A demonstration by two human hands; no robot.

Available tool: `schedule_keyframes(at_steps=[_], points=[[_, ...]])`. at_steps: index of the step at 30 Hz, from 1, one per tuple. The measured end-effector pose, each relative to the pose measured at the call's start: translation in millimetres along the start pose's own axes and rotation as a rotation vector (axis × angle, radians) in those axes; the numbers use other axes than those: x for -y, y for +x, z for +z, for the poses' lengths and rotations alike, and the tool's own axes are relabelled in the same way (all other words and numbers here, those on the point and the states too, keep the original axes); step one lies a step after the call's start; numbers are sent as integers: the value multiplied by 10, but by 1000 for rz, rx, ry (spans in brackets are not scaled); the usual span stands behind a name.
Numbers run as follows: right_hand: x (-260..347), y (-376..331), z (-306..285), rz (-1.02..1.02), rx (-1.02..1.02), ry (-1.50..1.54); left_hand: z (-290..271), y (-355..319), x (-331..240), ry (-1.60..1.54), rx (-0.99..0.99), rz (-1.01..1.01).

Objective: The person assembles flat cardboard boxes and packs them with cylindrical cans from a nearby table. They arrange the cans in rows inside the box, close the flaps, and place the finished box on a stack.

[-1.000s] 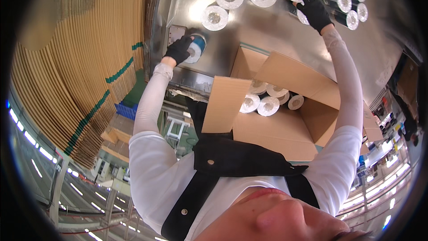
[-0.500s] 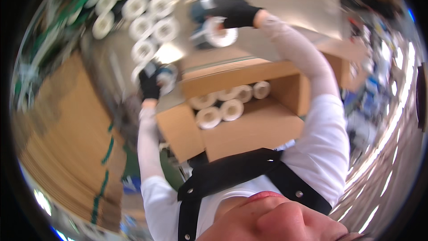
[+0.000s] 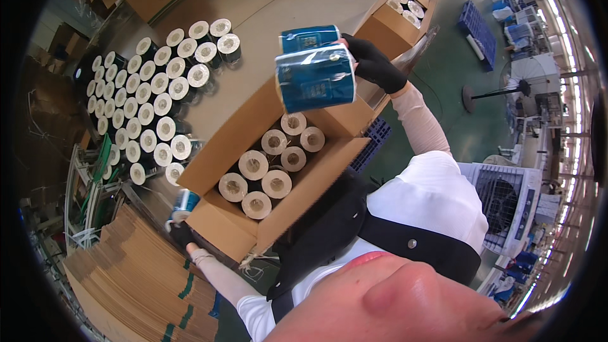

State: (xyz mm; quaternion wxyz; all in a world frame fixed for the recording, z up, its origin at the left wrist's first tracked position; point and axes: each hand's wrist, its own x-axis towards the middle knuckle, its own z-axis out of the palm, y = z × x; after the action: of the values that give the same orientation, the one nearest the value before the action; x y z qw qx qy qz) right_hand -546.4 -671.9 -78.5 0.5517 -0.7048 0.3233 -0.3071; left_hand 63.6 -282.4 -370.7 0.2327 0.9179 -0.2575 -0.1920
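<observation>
In the head view, an open cardboard box [image 3: 278, 171] is taken as the landmark. Eight wrapped rolls [image 3: 272, 164] are already stood on end inside it, filling the middle of the box, while bare room is left toward its far end and its near end. Above the far flap of the box, two blue-wrapped rolls [image 3: 315, 69] are held together, one behind the other, by the gloved right hand [image 3: 373, 63], whose grip is closed around them from the side. At the near left corner of the box, just outside its wall, one more blue roll [image 3: 183, 206] is clasped by the gloved left hand [image 3: 180, 231], its grip shut on the roll. On the grey surface [image 3: 266, 19] beyond the box, many loose rolls [image 3: 152, 95] are stood in rows, so packing is judged to be partly done, with much stock left. A stack of flat cardboard [image 3: 139, 278] is seen below the box.
</observation>
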Motion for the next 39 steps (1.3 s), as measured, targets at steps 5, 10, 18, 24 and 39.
schedule_keyframes(at_steps=[5, 10, 18, 24, 39], points=[[-85, -295, -4, 21, -138, 312, -1237, -430, -1348, -64, -514, 228], [-138, -231, 36, -12, -159, 104, -1356, -1443, -3065, 289, -398, 1189], [152, -379, -30, -485, 177, -208, 664, -2606, -4021, 233, 537, 1432], [-430, -419, 426, -706, 664, -880, 1450, -1958, -3365, 485, 627, 1282], [-771, 1276, 2321, -143, 489, -714, -77, -735, -2780, -732, 182, 349]])
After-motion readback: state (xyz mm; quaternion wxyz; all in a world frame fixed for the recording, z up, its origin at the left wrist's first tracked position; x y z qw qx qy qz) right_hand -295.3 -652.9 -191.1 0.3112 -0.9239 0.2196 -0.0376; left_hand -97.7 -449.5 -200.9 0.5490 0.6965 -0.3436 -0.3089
